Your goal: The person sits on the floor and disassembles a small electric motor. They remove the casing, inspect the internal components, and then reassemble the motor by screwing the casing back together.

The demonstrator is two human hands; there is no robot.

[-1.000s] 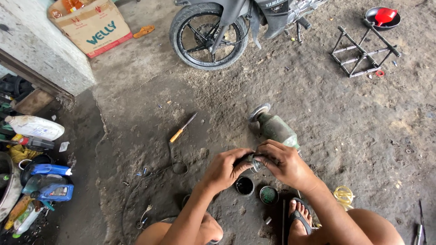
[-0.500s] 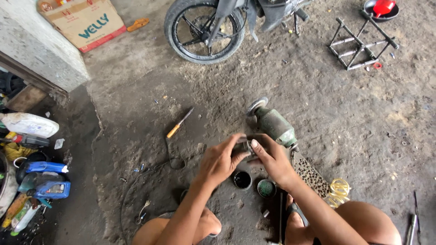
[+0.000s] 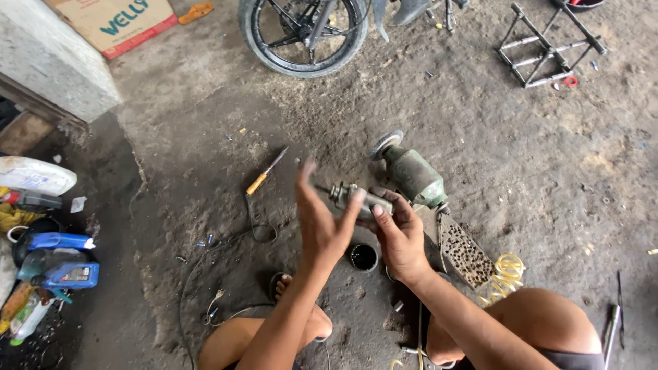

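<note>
Your right hand (image 3: 399, 236) is gripping a small grey metal part (image 3: 356, 197) at the centre of the frame, fingers curled around its right end. The part's long axis is running roughly left to right, its stub end pointing toward the left of the frame. Your left hand (image 3: 321, 223) is hovering just left of it, palm flat, fingers spread and raised, holding nothing, with one fingertip appearing to brush the part. Of the two, the right is the one in firm contact. Just right of the part, a green motor with a grinding disc (image 3: 410, 175) is lying on the dirt floor (image 3: 514, 157). A yellow-handled screwdriver (image 3: 266, 173) is resting to the left, and a small black cup (image 3: 363, 257) is sitting below your hands.
</note>
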